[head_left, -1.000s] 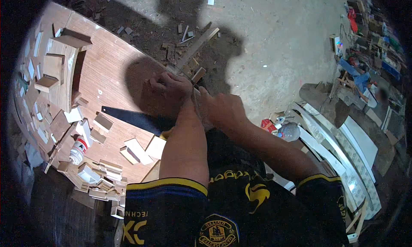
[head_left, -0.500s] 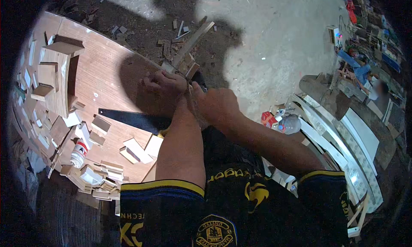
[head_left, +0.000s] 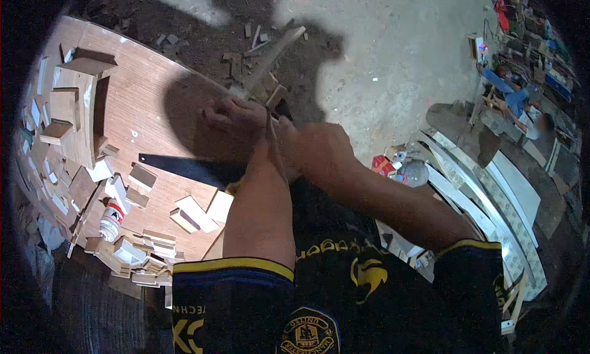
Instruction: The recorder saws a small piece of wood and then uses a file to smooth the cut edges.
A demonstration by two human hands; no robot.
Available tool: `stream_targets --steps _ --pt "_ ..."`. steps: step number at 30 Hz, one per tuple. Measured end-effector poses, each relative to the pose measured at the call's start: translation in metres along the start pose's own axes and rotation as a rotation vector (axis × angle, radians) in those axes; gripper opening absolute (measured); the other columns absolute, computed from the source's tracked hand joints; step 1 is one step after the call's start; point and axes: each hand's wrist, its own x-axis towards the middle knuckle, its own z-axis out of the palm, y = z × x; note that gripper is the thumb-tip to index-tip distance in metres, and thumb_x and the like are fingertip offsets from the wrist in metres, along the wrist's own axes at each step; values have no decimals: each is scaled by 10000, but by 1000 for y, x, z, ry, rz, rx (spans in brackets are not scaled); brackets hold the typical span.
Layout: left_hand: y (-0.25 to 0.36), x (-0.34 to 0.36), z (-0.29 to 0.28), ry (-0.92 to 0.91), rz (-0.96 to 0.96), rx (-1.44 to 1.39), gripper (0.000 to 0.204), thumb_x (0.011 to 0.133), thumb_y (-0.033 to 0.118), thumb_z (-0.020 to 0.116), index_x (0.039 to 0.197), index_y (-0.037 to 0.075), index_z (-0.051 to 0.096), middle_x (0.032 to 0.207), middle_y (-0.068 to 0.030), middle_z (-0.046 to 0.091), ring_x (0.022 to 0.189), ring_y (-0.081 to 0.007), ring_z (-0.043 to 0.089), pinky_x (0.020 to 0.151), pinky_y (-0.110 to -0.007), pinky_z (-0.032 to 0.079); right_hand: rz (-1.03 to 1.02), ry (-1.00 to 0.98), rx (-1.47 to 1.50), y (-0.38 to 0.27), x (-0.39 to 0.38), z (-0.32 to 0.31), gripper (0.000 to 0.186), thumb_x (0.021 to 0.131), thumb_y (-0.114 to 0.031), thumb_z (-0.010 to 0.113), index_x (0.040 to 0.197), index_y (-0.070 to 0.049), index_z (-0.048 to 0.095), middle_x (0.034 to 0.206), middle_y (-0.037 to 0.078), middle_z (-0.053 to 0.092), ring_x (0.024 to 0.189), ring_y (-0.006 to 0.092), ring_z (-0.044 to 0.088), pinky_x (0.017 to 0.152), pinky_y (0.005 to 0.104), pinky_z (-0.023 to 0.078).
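Note:
Both my hands meet at the right edge of the wood-grain board, partly in shadow. My left hand (head_left: 236, 123) has curled fingers, closed around a long wooden strip (head_left: 276, 56) that sticks out past the board's edge over the floor. Close against it on the right, my right hand (head_left: 322, 148) is clenched. What sits inside that fist is hidden. A short wood piece (head_left: 278, 97) shows just beyond the hands, and a thin edge runs between my wrists. Left of my left forearm lies a handsaw (head_left: 184, 169), its dark blade flat and its yellow handle partly covered by the arm.
On the board (head_left: 138, 96) stand a wooden box-like piece (head_left: 77, 111), a white bottle (head_left: 111, 220) and several offcuts (head_left: 195, 214). Wood scraps (head_left: 255, 43) litter the floor beyond. To the right are long white panels (head_left: 485, 194), a clear plastic bottle (head_left: 415, 173) and a seated person (head_left: 522, 111).
My right fist has shifted slightly left and down, and its forearm has moved a little. The long strip looks more blurred, while my left hand keeps nearly the same place.

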Motion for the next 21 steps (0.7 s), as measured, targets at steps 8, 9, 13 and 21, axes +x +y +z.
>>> stream_targets --steps 8,9,13,21 --pt "-1 -5 14 11 16 -39 95 888 72 542 806 25 542 1068 -251 458 1021 -431 500 839 -589 406 -5 -1 -24 8 0 -5 517 910 -171 512 1415 -103 425 750 137 694 658 313 697 536 428 541" --pt "-4 -5 2 -1 18 -28 95 888 72 542 806 25 542 1068 -251 458 1021 -431 500 839 -589 406 -10 -16 -18 5 -3 3 517 910 -171 512 1415 -103 425 750 137 694 658 313 697 536 428 541" --pt "11 10 -4 -128 -28 -65 90 873 89 562 822 16 548 1093 -261 460 1025 -441 497 859 -592 405 58 48 27 9 22 12 477 901 -177 516 1370 -109 469 768 129 699 698 310 705 569 428 551" --pt "25 16 -13 -168 25 -24 108 885 98 559 856 -3 538 1122 -245 462 1018 -441 517 853 -565 431 54 103 36 19 17 19 499 903 -187 523 1393 -117 459 749 122 691 692 309 702 573 427 552"
